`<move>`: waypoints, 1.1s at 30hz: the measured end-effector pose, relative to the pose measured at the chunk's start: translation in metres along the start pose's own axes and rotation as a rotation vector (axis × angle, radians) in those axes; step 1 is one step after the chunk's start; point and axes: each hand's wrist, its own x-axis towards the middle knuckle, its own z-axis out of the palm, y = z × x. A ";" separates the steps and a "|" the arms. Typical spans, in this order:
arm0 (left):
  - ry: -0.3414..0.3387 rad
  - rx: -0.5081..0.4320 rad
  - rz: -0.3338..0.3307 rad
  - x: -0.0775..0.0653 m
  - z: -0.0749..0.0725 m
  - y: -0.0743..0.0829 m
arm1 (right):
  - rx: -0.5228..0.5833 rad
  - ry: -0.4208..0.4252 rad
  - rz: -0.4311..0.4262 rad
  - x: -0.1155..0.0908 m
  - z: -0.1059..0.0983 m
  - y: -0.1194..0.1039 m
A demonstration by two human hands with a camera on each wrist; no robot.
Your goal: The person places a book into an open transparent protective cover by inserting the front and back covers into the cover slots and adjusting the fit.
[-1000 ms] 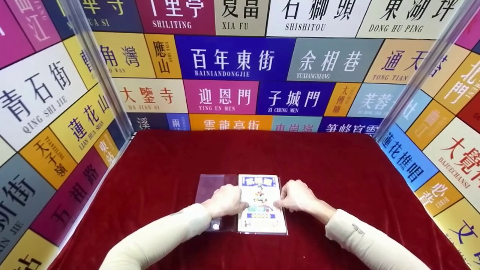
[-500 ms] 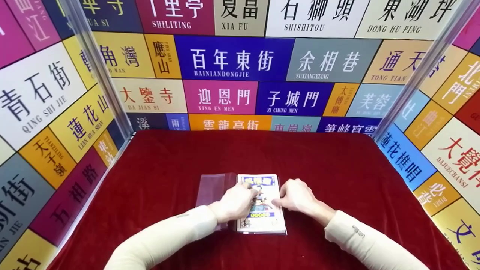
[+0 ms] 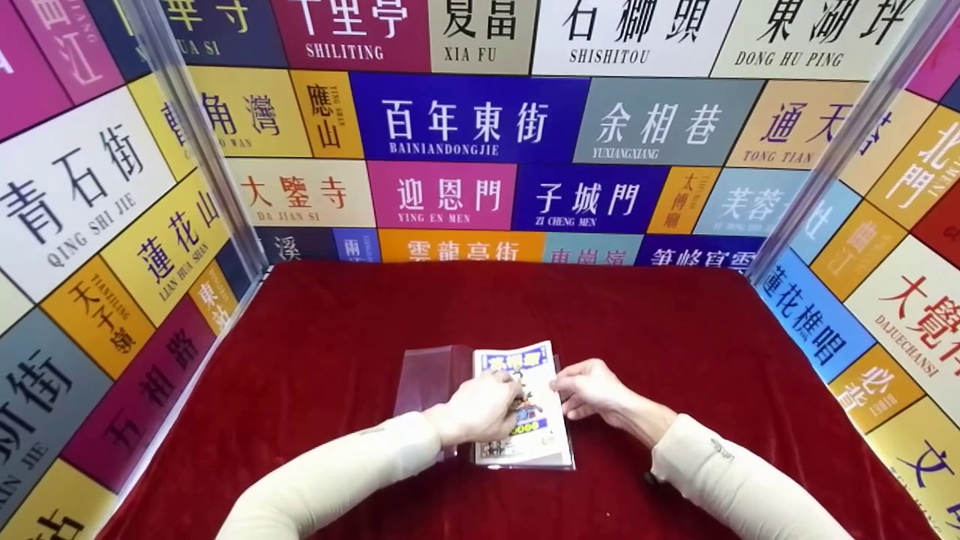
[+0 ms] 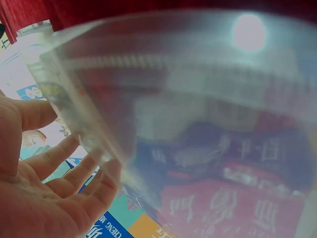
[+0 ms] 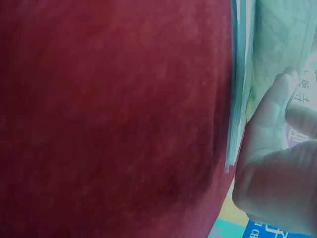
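A booklet (image 3: 536, 446) with a cartoon figure on its white and blue cover lies on the red cloth. A clear plastic sleeve (image 3: 424, 371) spreads out to its left; in the left wrist view this plastic (image 4: 208, 124) rises close to the camera. My left hand (image 3: 478, 409) rests on the cover's left half, fingers spread and hiding part of the picture. At the right edge my right hand (image 3: 598, 391) pinches the cover page between thumb and fingers. In the right wrist view the lifted page (image 5: 282, 39) stands away from the stacked pages (image 5: 241, 74).
Red velvet cloth (image 3: 337, 315) covers the table. Panels with coloured signs (image 3: 472, 112) stand at the back and on both sides, joined by clear corner strips (image 3: 825, 150).
My left hand has moved right from the sleeve onto the booklet's cover. My right hand has lifted the cover's right edge a little, and the cover now lies tilted.
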 end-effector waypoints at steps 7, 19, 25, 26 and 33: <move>0.013 -0.077 -0.025 0.004 -0.001 -0.004 | -0.024 0.049 -0.051 -0.002 0.006 -0.006; 0.009 -0.537 -0.226 0.012 -0.019 -0.012 | 0.063 -0.056 -0.224 -0.007 0.024 -0.021; -0.010 -0.677 -0.307 0.013 -0.025 -0.014 | 0.016 -0.092 -0.309 -0.006 0.031 -0.026; -0.014 -0.691 -0.310 0.012 -0.026 -0.015 | 0.004 -0.091 -0.321 -0.006 0.032 -0.026; -0.027 -0.816 -0.335 0.009 -0.031 -0.023 | -0.083 -0.040 -0.417 -0.005 0.037 -0.030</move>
